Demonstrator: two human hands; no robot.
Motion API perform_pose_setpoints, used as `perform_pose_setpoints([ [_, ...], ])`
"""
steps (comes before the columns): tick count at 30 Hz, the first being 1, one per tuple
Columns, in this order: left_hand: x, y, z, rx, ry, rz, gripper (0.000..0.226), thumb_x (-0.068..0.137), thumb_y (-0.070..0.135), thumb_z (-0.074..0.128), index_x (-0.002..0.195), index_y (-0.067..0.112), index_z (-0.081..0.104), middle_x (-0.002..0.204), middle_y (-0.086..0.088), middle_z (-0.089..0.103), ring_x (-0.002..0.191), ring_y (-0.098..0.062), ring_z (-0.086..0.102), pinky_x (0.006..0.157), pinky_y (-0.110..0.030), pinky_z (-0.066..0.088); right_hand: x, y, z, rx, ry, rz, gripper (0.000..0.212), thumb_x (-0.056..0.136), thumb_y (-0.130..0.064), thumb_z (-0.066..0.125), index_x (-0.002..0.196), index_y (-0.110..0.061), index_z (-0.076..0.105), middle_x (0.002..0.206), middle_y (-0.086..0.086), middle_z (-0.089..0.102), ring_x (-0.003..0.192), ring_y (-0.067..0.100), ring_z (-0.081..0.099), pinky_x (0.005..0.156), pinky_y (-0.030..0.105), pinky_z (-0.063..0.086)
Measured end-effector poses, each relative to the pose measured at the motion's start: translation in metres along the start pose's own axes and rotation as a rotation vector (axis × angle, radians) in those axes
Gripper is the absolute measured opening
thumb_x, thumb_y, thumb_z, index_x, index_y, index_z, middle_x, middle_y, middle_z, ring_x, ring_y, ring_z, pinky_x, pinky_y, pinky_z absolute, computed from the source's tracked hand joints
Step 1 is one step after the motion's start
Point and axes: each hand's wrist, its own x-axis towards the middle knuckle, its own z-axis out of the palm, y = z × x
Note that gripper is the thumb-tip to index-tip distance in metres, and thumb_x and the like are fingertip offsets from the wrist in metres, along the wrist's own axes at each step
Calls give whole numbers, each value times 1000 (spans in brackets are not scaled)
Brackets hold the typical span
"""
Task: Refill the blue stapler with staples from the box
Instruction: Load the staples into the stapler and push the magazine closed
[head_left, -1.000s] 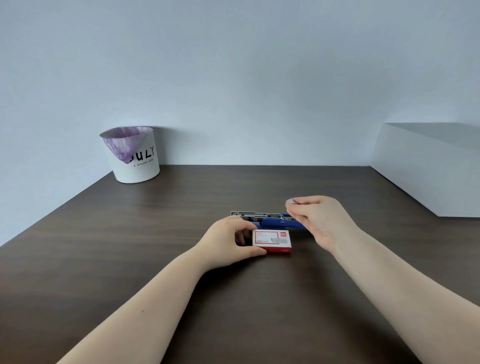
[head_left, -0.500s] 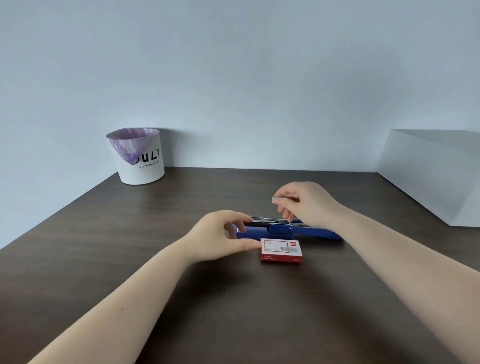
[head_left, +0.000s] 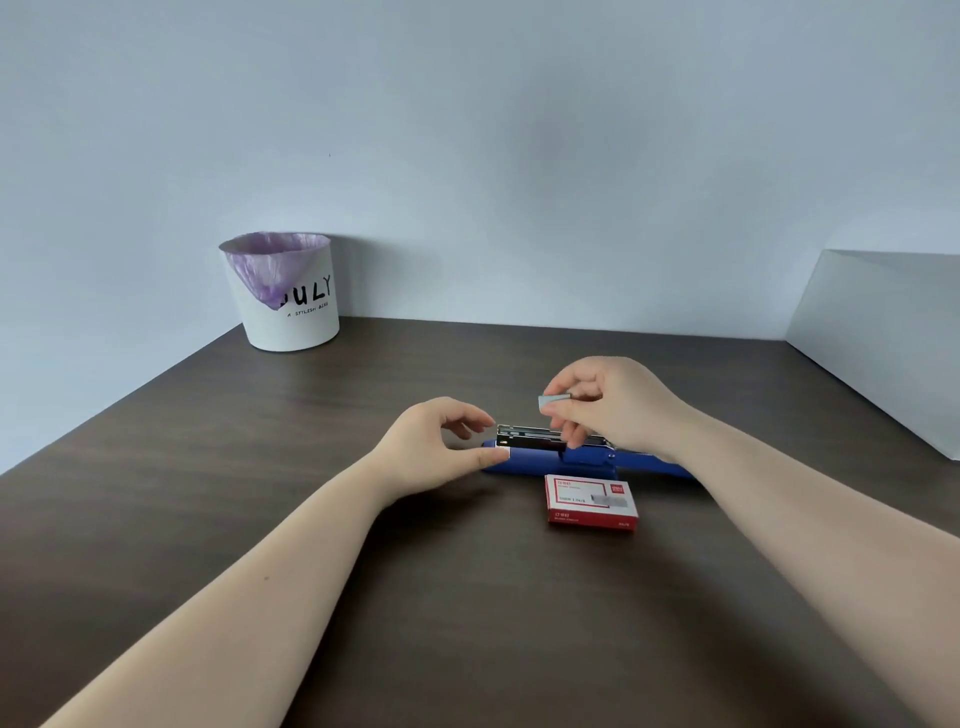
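One head-worn view only, looking forward and down over a dark table (head_left: 208, 519) from the near edge. Both forearms reach in from the bottom corners, hands meeting mid-frame, close in. The far wall (head_left: 467, 130) fills the upper half, a bin (head_left: 291, 312) stands back left.

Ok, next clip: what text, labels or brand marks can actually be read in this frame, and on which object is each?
"ULY": large black letters on the white bin; the purple bag hides whatever comes before them.
"A STYLISH ...": small line under it, last word too blurred to read.
Red staple box: white label with red print and a corner logo, all too small to read.
Blue stapler: no text visible.
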Motion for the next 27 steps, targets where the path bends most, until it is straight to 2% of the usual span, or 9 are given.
perform_pose_setpoints([
  [3, -2, -1, 1, 9, -23, 16, 34, 66, 42, 77, 96, 30, 68, 96, 14, 64, 89, -2, 60, 71, -13, 43, -1, -1, -2, -147, -17, -31, 16, 87, -31, 63, 91, -17, 68, 68, -2, 70, 46, 6, 59, 48, 15, 48],
  [7, 0, -2, 1, 64, -67, 51, 47, 63, 39, 81, 105, 27, 66, 101, 9, 64, 90, -6, 60, 74, -12, 42, -2, 0, 3, -377, -48, -120, 21, 88, -37, 58, 93, -19, 69, 77, -1, 70, 68, 12, 61, 67, 26, 49],
  [10, 0, -1, 2, 112, -93, 60, 50, 62, 38, 82, 108, 22, 66, 101, 7, 64, 92, -7, 61, 80, -16, 43, -1, 3, 7, -514, -63, -170, 21, 89, -38, 56, 94, -21, 68, 70, -10, 62, 64, 5, 53, 63, 24, 42],
  [13, -1, 1, 2, 150, -99, 62, 49, 65, 38, 80, 109, 21, 66, 98, 9, 61, 95, -9, 60, 86, -21, 44, -1, 7, 7, -537, -47, -192, 22, 90, -38, 55, 93, -22, 69, 61, -14, 54, 59, 2, 48, 58, 21, 38],
  [17, -1, 2, 2, 169, -91, 70, 47, 66, 38, 79, 107, 22, 66, 96, 11, 60, 95, -9, 59, 89, -22, 44, -1, 11, 11, -572, -11, -227, 22, 90, -37, 54, 91, -21, 69, 56, -11, 52, 56, 5, 46, 58, 25, 37],
  [19, -1, 2, 2, 165, -82, 70, 45, 66, 38, 79, 106, 21, 67, 95, 12, 60, 94, -9, 60, 89, -22, 44, -2, 11, 13, -567, 0, -235, 23, 90, -38, 54, 91, -21, 70, 62, -6, 59, 59, 8, 50, 62, 29, 41],
  [21, -1, 2, 2, 164, -81, 71, 43, 66, 37, 79, 105, 22, 68, 94, 12, 60, 93, -9, 60, 88, -22, 44, -3, 11, 13, -514, 19, -226, 23, 90, -37, 54, 93, -20, 71, 76, -2, 68, 68, 12, 56, 67, 30, 44],
  [23, -2, 2, 2, 164, -85, 72, 41, 67, 37, 78, 104, 22, 68, 93, 13, 59, 93, -9, 60, 87, -22, 44, -3, 12, 12, -476, 33, -215, 23, 90, -36, 55, 95, -20, 71, 83, -3, 70, 72, 11, 57, 68, 29, 45],
  [27, -2, 2, 2, 162, -88, 75, 40, 68, 37, 78, 103, 23, 68, 93, 12, 60, 93, -10, 60, 89, -24, 46, -3, 14, 12, -554, 45, -206, 24, 91, -38, 53, 94, -21, 70, 58, -12, 52, 58, 2, 47, 57, 21, 36],
])
